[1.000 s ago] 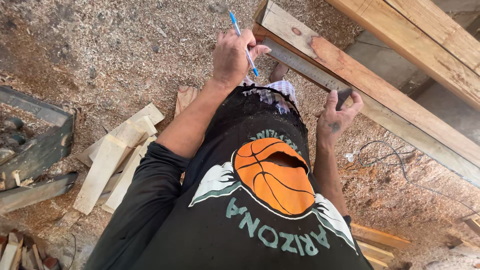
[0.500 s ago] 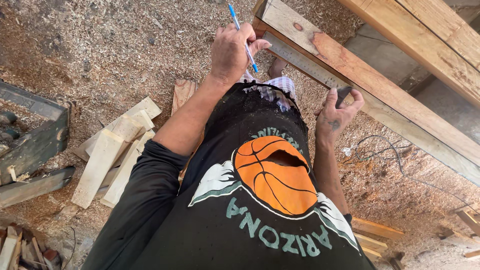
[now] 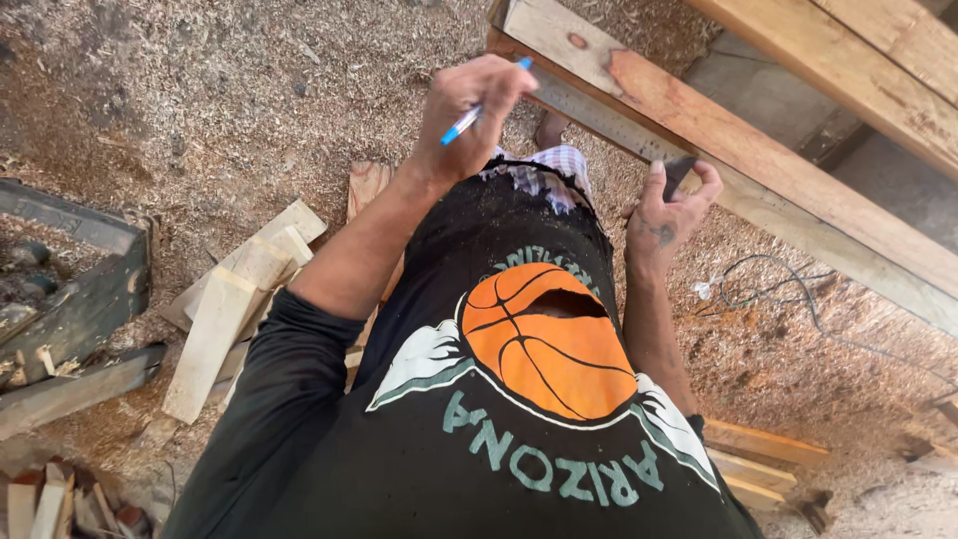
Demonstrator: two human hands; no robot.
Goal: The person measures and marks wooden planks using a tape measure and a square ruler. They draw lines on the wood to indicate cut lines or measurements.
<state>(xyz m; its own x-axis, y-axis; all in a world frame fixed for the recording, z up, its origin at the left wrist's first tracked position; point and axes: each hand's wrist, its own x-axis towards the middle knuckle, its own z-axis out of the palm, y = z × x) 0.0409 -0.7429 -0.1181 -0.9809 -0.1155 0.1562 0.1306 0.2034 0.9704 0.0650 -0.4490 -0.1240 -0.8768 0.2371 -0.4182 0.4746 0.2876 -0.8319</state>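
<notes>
My left hand (image 3: 467, 108) is closed around a blue and white pen (image 3: 483, 105), which slants across the fingers just short of the plank's near end. A long pale wooden plank (image 3: 788, 175) runs from top centre to the right edge. A grey metal square (image 3: 597, 112) lies along its near edge. My right hand (image 3: 667, 212) pinches the square's dark end piece (image 3: 681, 172) under that edge. My black shirt with an orange basketball print (image 3: 549, 349) fills the lower middle, and a foot (image 3: 549, 130) shows below it.
Sawdust covers the ground. Pale wood offcuts (image 3: 232, 309) lie in a loose pile at left, beside a dark metal frame (image 3: 85, 299). A black cable (image 3: 773, 294) curls at right. More planks (image 3: 763, 449) lie at lower right and a second beam (image 3: 868, 50) crosses the top right.
The pen has turned in my left hand from nearly upright to slanted, and the hand has shifted slightly near the plank's end. My right hand stays on the square.
</notes>
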